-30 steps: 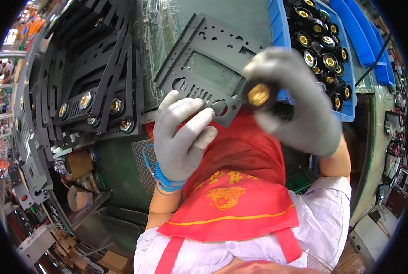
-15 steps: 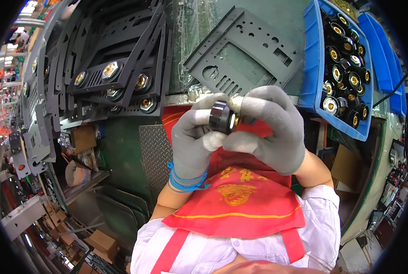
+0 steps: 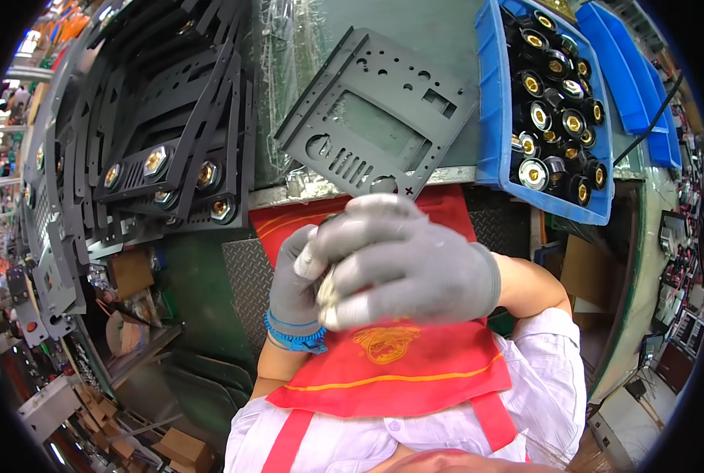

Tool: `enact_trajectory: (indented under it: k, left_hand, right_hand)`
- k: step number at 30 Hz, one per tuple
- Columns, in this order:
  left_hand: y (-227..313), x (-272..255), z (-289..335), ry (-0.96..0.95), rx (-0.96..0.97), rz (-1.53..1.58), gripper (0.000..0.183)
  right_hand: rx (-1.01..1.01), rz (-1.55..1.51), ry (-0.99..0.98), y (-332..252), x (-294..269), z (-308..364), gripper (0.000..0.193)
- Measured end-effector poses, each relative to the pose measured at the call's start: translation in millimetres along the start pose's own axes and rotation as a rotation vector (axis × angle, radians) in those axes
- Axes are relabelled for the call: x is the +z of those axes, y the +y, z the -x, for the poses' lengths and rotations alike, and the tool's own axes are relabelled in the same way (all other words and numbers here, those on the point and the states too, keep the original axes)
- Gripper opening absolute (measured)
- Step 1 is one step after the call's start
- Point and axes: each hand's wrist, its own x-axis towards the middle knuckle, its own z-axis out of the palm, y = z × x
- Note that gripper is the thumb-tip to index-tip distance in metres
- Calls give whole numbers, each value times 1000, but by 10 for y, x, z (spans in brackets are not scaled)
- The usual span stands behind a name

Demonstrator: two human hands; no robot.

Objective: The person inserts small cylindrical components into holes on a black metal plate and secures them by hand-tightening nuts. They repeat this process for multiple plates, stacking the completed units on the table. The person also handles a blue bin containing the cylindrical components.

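Above my red apron (image 3: 415, 370), my two grey-gloved hands meet. My left hand (image 3: 290, 276) is closed round a black round fitting (image 3: 333, 218), of which just a dark edge shows. Across the front of it lies my right hand (image 3: 415, 272), blurred, with its fingers curled over the left fingers and the fitting. What the right fingertips grip is hidden. Just beyond the hands a dark grey metal panel (image 3: 372, 87) with slots, round holes and a square cutout lies on the bench, its near corner over the edge.
At the right, a blue bin (image 3: 553, 203) holds several black fittings (image 3: 573, 124) with brass centres. Blue trays (image 3: 624, 71) stand beyond it. Stacked dark metal panels (image 3: 159, 118), some with fittings mounted, crowd the left. Clear plastic wrap (image 3: 285, 71) covers part of the bench.
My right hand has swung left and down over the left hand, covering the fitting that showed between both hands. The view has shifted, so the bench things appear farther left and higher.
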Motion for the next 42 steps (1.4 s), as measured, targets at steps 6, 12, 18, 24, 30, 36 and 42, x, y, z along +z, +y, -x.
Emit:
enact_trajectory:
  k: [6, 12, 18, 24, 30, 36, 42]
  left_hand:
    - [-56, -327, -56, -238, -120, 48, 46]
    - [-17, -500, -96, -352, 60, 280, 59]
    - [14, -353, -87, -160, -35, 204, 58]
    - [-81, -411, -78, -152, -81, 180, 61]
    - [-284, -880, -187, -240, -164, 185, 58]
    - [-671, -805, -455, -236, -259, 224, 50]
    - [-778, -659, -432, -180, -298, 366, 47]
  right_hand:
    - [-24, -60, 42, 93, -56, -43, 27]
    - [231, 126, 387, 265, -177, 47, 21]
    - [193, 329, 198, 179, 166, -13, 35]
    - [242, 385, 185, 201, 263, 78, 35]
    - [291, 461, 281, 337, -1, 139, 30]
    - [450, 700, 409, 718, -99, 302, 19]
    - [502, 445, 246, 546, 21, 301, 25]
